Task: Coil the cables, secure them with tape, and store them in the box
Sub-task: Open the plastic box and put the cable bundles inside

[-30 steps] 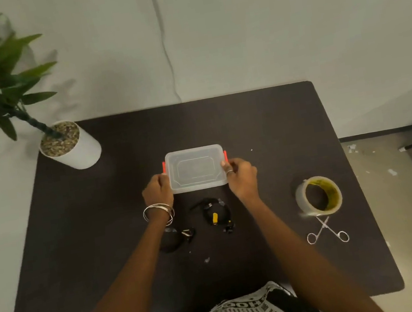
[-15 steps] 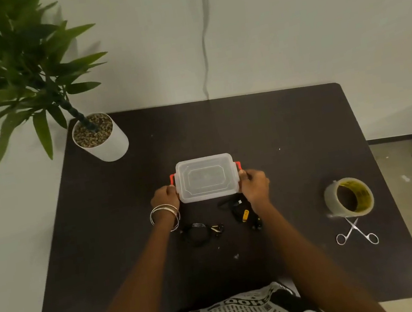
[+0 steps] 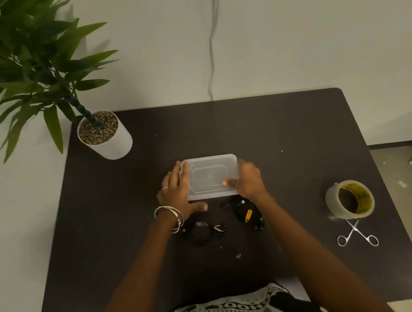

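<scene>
Both our hands are shifting on the box (image 3: 211, 176): a moment ago they were pinching its orange end clips, and now those clips are hidden under our palms. Our left hand (image 3: 178, 195) is lying flat along the left end, fingers straight, thumb stretched on the mat (image 3: 291, 142) below the near corner. Our right hand (image 3: 247, 179) is curling over the right end, thumb pressing on the lid (image 3: 209, 175).

We judge we are unlatching it. We should be lifting both ends evenly, keeping the base pinned down, so the light box isn't skidding into the cables.

It is looking translucent, shallow, rectangular, with a stepped lid panel. Just nearward of our wrists, two coiled black cables (image 3: 203, 233) (image 3: 246, 211) are waiting, apparently already bundled.
</scene>
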